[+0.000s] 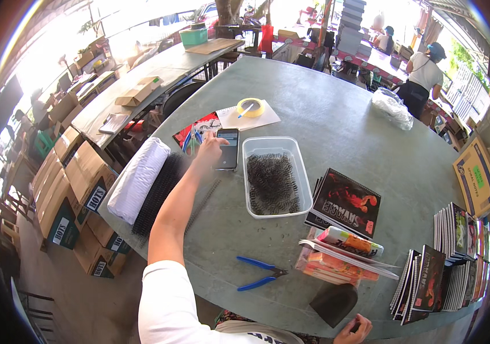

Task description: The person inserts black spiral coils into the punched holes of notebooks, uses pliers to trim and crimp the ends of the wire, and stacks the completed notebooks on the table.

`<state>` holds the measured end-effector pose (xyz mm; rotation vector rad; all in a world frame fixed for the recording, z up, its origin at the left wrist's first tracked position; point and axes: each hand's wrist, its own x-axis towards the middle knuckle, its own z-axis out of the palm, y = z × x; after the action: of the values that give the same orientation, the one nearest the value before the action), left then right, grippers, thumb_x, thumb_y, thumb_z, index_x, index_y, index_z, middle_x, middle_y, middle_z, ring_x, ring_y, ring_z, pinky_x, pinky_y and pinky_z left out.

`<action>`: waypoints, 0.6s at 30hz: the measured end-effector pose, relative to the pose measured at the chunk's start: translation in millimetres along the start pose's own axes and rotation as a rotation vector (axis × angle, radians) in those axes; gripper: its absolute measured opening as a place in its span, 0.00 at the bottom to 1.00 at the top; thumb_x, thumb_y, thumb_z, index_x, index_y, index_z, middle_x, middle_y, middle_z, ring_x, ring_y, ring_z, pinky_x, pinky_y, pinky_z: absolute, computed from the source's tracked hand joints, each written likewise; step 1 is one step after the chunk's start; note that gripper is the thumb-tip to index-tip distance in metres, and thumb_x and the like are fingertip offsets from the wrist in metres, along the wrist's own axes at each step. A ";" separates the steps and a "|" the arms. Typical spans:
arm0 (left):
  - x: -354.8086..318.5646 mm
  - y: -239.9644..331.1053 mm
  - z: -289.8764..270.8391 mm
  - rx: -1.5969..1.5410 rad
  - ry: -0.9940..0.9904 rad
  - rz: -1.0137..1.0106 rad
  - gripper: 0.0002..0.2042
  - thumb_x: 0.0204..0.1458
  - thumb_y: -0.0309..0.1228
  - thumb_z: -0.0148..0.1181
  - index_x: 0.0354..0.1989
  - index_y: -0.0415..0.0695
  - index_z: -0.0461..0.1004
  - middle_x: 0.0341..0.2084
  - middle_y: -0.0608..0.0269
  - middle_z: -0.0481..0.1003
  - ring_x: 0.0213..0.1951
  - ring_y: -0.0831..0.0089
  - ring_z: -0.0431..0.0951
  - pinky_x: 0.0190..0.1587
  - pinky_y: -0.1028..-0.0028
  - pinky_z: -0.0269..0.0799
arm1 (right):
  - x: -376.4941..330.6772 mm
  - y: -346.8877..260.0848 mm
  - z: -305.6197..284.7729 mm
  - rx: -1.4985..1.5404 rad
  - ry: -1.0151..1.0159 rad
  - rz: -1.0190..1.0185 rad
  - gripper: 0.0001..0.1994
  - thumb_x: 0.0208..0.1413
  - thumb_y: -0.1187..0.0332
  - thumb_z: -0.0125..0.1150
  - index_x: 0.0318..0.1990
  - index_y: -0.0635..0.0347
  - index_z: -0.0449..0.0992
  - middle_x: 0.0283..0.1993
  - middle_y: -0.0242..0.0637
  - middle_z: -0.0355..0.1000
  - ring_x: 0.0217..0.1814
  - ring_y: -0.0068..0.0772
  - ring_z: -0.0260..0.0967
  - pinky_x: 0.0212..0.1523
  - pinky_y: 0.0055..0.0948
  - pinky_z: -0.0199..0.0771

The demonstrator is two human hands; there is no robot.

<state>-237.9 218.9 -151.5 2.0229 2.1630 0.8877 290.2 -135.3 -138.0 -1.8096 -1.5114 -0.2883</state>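
Observation:
My left hand reaches forward over the table, a finger stretched onto the screen of a dark smartphone. It grips nothing. Scissors with blue handles lie just left of it. To the right of the phone stands a clear plastic container holding a heap of small black spiral coils. At the near table edge, lower right, rests my right hand, its fingers loosely bent and apart, with nothing seen in them. A dark rounded pad is nearest to it. Blue-handled cutting pliers lie open on the table.
Black spiral-bound notebooks and packaged items lie right of the container. More notebooks stand at the right edge. Long black coils and a white roll lie left. A tape roll and plastic bag sit farther back.

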 end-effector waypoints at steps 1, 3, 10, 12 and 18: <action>1.1 0.1 1.1 0.013 -0.009 -0.016 0.19 0.38 0.17 0.47 0.36 0.51 0.79 0.46 0.45 0.63 0.52 0.52 0.66 0.53 0.65 0.64 | 0.0 0.0 -0.1 -0.004 -0.003 0.005 0.14 0.56 0.59 0.51 0.32 0.61 0.76 0.30 0.42 0.71 0.33 0.46 0.67 0.36 0.38 0.68; 2.5 0.5 3.4 0.051 -0.024 -0.015 0.20 0.38 0.17 0.47 0.38 0.52 0.78 0.46 0.44 0.62 0.52 0.52 0.66 0.53 0.65 0.64 | -0.5 0.9 0.6 -0.022 -0.002 0.004 0.14 0.56 0.59 0.51 0.32 0.61 0.76 0.30 0.42 0.71 0.34 0.46 0.67 0.36 0.39 0.67; 2.2 -13.3 -7.6 -0.155 0.080 -0.200 0.22 0.38 0.18 0.47 0.47 0.42 0.67 0.32 0.51 0.73 0.38 0.60 0.73 0.44 0.66 0.69 | -0.1 0.5 0.2 -0.031 -0.013 0.021 0.13 0.55 0.60 0.52 0.32 0.60 0.77 0.30 0.41 0.71 0.33 0.45 0.67 0.36 0.40 0.67; -0.9 -14.1 -14.0 -0.296 0.023 -0.381 0.20 0.42 0.21 0.52 0.49 0.39 0.64 0.27 0.60 0.74 0.27 0.72 0.75 0.30 0.72 0.72 | -0.3 0.6 0.8 -0.034 -0.013 0.021 0.13 0.55 0.60 0.52 0.32 0.60 0.77 0.30 0.41 0.71 0.33 0.45 0.67 0.36 0.39 0.67; -17.3 -17.1 -18.3 -0.469 0.047 -0.474 0.21 0.43 0.23 0.58 0.49 0.39 0.65 0.30 0.60 0.75 0.30 0.75 0.75 0.32 0.75 0.72 | 0.9 -1.5 0.2 -0.011 -0.025 0.017 0.13 0.56 0.60 0.51 0.32 0.60 0.77 0.30 0.41 0.71 0.33 0.45 0.67 0.36 0.39 0.68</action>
<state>-258.3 196.4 -149.6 1.2213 2.0626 1.2177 289.1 -134.5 -137.0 -1.8402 -1.5142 -0.2672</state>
